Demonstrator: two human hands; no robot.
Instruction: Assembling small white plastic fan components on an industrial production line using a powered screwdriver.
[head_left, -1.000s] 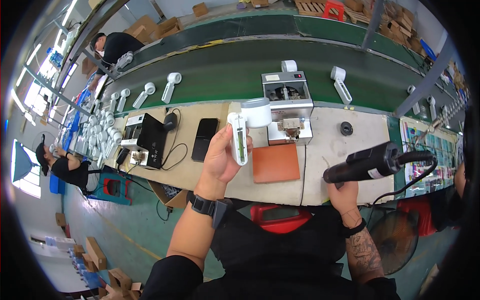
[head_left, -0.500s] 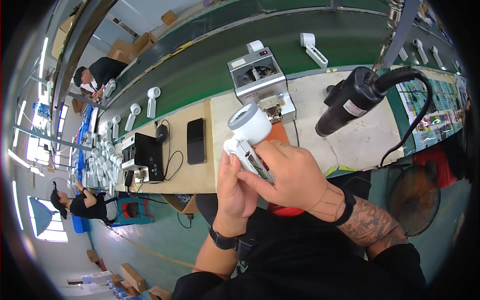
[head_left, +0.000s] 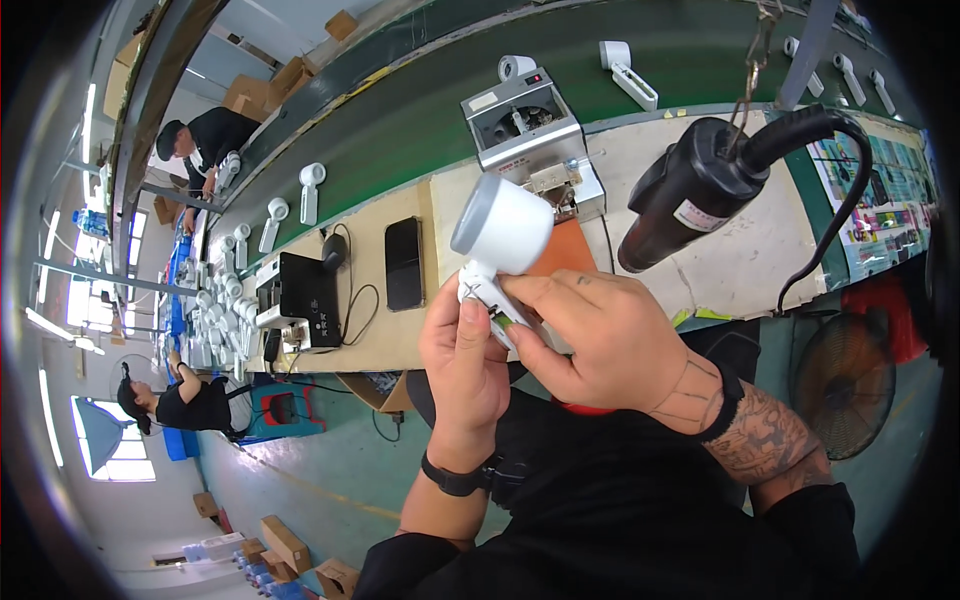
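Note:
A white handheld fan (head_left: 515, 228) with a cup-like round head and grey rim is held up over the near edge of the bench. My left hand (head_left: 462, 375) grips its short handle from below, thumb pressed on the side of the handle. My right hand (head_left: 610, 345) is closed on the handle from the other side, forefinger and thumb at its open slot. A small dark and greenish part shows inside the slot; my fingers hide the rest of the handle. Behind the fan stands a metal screw feeder (head_left: 525, 125).
A black electric screwdriver (head_left: 690, 195) hangs from a chain at right, with a thick cord. A phone (head_left: 404, 263) and a black box (head_left: 298, 303) with cables lie left. Several similar fans ride the green conveyor (head_left: 400, 130). Two people work at far left; a floor fan (head_left: 845, 385) stands right.
The fan's head has tilted, showing more of its white side and less of its face. Both hands have shifted their hold along the handle. The whole view has moved slightly.

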